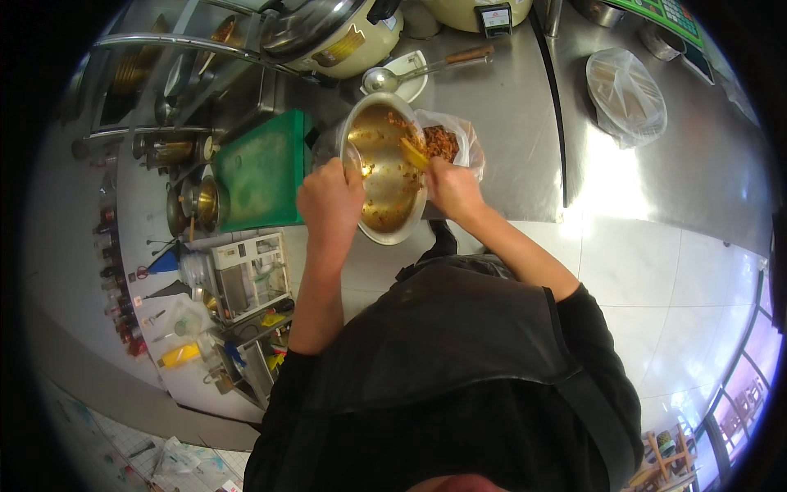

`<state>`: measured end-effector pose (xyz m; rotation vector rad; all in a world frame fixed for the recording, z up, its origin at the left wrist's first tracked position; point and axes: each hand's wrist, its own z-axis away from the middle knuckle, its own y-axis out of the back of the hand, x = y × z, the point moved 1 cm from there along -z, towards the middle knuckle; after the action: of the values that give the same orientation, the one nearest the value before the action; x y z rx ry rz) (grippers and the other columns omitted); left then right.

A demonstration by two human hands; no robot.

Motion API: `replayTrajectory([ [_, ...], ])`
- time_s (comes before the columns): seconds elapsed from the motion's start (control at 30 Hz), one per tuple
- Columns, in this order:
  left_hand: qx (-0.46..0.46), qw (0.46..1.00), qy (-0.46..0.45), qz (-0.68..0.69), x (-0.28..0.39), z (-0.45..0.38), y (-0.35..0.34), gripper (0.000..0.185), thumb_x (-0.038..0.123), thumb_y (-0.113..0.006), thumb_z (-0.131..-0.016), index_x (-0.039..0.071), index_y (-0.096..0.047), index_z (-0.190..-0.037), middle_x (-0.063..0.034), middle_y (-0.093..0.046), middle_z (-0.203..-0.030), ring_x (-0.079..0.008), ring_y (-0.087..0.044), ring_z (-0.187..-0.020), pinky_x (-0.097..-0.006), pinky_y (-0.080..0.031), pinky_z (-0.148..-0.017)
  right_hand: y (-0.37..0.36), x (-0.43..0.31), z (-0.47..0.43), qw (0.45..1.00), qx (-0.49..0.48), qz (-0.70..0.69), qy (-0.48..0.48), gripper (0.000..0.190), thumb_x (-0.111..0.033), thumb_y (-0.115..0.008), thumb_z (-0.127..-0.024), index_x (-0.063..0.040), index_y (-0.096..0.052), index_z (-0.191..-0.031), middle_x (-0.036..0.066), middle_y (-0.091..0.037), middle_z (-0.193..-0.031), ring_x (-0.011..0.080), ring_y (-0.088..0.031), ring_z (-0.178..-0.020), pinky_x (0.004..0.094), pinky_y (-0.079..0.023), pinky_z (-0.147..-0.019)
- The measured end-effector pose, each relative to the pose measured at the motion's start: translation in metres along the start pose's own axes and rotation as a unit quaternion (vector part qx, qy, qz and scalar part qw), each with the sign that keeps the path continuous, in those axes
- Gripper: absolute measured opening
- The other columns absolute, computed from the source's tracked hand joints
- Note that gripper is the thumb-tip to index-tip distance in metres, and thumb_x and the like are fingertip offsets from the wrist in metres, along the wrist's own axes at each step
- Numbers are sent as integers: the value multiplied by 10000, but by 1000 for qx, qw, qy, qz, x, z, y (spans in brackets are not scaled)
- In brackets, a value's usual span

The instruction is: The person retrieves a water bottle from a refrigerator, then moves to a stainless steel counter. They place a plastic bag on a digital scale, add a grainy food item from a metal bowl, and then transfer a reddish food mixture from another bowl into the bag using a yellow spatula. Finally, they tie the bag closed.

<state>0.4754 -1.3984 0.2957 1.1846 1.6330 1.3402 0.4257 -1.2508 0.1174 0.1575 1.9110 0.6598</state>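
Note:
My left hand (332,200) grips the near-left rim of a metal mixing bowl (388,197), which is tilted over on its side. Bits of reddish-brown chopped food (393,120) cling to the bowl's inner wall. A yellow scraper (414,154) is held in my right hand (454,186), its blade against the bowl's right inner side. Just right of the rim, a clear plastic bag (473,147) stands with its mouth spread. More of the chopped food (441,142) lies inside that bag. The bowl's rim hides part of the bag.
Behind the bowl, a ladle (381,80) rests on a white dish (411,86). Large cream cookers (344,43) stand at the back. A green cutting board (264,172) lies left. On the right steel counter (688,178) sits a plastic-wrapped container (627,95), with a green scale (667,15) beyond.

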Motion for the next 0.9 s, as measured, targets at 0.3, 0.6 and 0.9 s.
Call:
replayTrajectory([
  [0.3,8,1000,-8,-9,5,3,9,222,182,-565,-799,-5,-582,-681,-229,-615,-691,-429,-608,-652,-506,-484,-612,-48,-34,-49,994,-56,89,41,104,-56,-569,-798,13,-533,-867,193,-652,-652,338,-661,-561,430,-530,-493],
  [0.6,12,999,-17,-38,1,6,5,286,232,-579,-852,18,-599,-665,-193,-635,-667,-401,-628,-622,-490,-493,-570,-51,-66,-41,993,-28,35,111,155,-82,-585,-814,1,-479,-891,185,-626,-616,347,-642,-539,437,-517,-476],
  [0.9,29,999,-6,-22,-7,4,7,291,243,-588,-854,17,-605,-673,-197,-635,-668,-407,-624,-618,-482,-494,-568,-30,-32,-20,998,-31,61,-18,93,-45,-547,-835,-6,-487,-895,169,-640,-617,332,-647,-534,433,-531,-513],
])
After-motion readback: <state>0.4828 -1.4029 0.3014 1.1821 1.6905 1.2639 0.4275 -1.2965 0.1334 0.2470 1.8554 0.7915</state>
